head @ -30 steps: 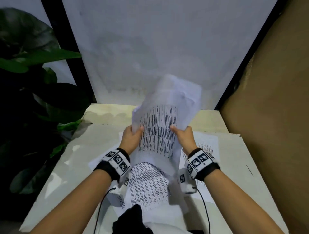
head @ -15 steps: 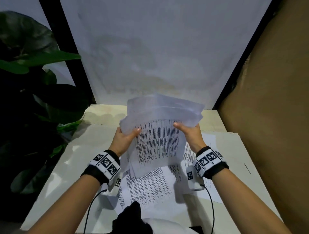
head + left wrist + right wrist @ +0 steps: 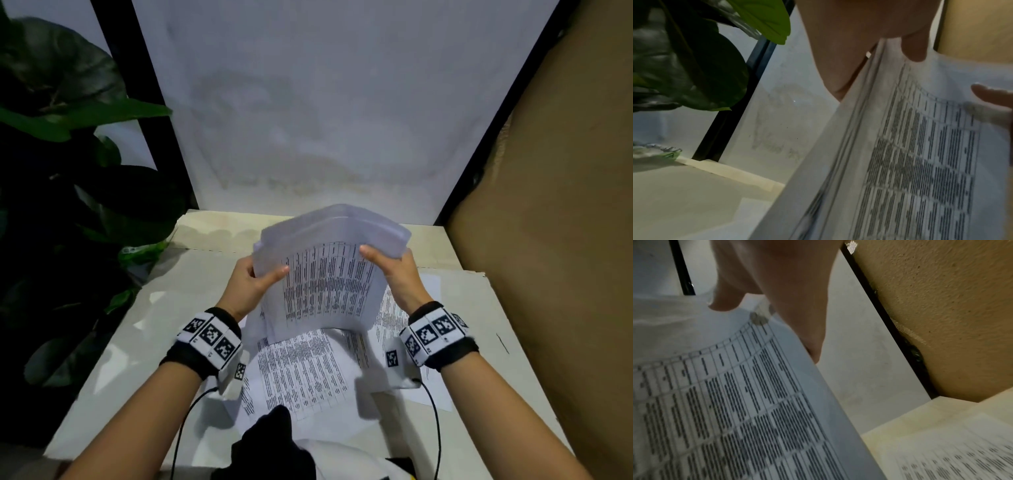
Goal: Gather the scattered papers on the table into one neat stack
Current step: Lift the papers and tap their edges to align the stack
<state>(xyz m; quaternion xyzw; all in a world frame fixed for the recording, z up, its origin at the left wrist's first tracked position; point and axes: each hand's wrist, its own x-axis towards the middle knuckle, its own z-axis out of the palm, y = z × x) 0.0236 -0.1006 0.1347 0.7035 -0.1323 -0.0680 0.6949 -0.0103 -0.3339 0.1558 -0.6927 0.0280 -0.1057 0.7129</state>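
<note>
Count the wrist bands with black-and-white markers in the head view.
2. One wrist band is on the left forearm, behind the left hand; the other is on the right forearm, behind the right hand. None seems hidden.

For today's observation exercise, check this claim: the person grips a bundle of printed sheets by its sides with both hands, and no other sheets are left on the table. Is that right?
Not quite. The left hand and right hand do grip the bundle by its sides, but other printed sheets are lying on the table, as the head view shows.
</note>
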